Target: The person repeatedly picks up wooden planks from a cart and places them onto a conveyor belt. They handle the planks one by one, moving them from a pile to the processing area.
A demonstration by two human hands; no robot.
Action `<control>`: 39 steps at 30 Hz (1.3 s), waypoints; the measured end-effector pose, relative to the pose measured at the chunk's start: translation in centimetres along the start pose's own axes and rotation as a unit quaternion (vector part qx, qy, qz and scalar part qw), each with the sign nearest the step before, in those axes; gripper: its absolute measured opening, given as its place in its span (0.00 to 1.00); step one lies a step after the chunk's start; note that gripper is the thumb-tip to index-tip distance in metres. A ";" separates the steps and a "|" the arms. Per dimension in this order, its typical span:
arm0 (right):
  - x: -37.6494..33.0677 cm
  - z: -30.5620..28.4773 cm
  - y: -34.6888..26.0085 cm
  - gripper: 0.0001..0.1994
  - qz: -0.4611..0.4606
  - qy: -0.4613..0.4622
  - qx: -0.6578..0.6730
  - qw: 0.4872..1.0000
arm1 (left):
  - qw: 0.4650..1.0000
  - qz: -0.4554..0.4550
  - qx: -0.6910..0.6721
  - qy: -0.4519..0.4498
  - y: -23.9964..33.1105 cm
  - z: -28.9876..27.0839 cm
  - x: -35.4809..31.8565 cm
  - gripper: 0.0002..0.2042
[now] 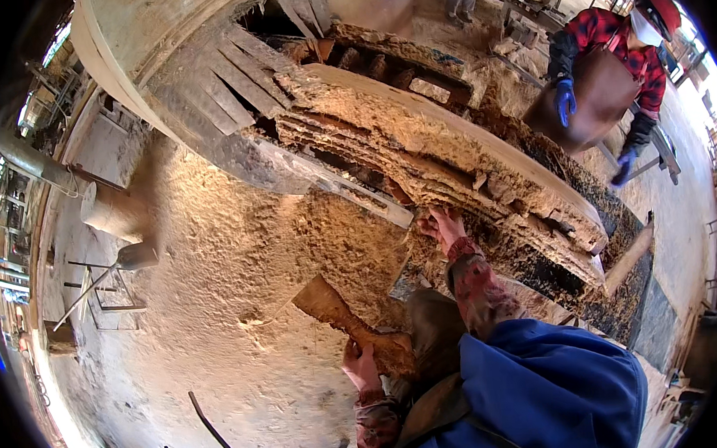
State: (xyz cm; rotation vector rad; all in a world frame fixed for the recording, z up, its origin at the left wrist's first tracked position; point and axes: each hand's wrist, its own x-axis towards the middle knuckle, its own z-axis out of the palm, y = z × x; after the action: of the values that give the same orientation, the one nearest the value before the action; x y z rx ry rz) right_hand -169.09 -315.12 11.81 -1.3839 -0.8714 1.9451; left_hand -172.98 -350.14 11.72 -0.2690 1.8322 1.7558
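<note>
My left hand (361,367) is closed round the lower part of an irregular brown slab of wood (324,302), which has ragged edges and narrows in the middle. The slab slants up and left over the floor, beside my knee. My right hand (446,225) reaches forward with bent fingers to the near edge of a sawdust-covered machine bench. Beyond those fingers lies a long stack of rough, layered wood (445,157) under shavings. Whatever the right fingertips pinch, if anything, is too small to make out. Both sleeves are patterned red, and a blue garment covers my lap.
A large pale curved guard (119,66) and slatted boards (235,84) stand at the upper left. A person in a plaid shirt (593,33) and blue gloves works across the bench at right. A metal stand (116,292) sits left on the sawdust-strewn floor (233,314).
</note>
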 end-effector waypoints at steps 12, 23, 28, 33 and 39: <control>5.2 -3.3 4.5 0.10 0.012 -0.057 0.187 0.981 | 1.000 -0.006 0.018 -0.018 1.8 -2.1 1.7 0.21; 5.8 -4.9 4.5 0.09 0.018 -0.090 0.195 0.977 | 0.998 -0.004 0.038 -0.041 2.6 -1.1 1.3 0.22; 2.2 -0.4 -1.0 0.09 0.024 -0.059 0.106 0.992 | 0.999 -0.019 0.020 -0.037 2.7 -1.3 0.7 0.22; 3.3 -0.5 -2.6 0.11 0.042 -0.114 0.020 0.992 | 0.998 0.008 0.057 -0.035 3.6 -1.2 0.1 0.22; 4.1 -1.5 -3.2 0.13 0.037 -0.090 0.039 0.995 | 1.000 0.017 -0.004 -0.009 1.4 -2.1 0.8 0.22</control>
State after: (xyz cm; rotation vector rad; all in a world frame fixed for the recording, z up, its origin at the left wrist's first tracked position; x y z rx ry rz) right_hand -168.51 -309.72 11.68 -1.2275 -0.8260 2.1629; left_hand -174.94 -351.77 12.39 -0.2263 1.8273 1.7827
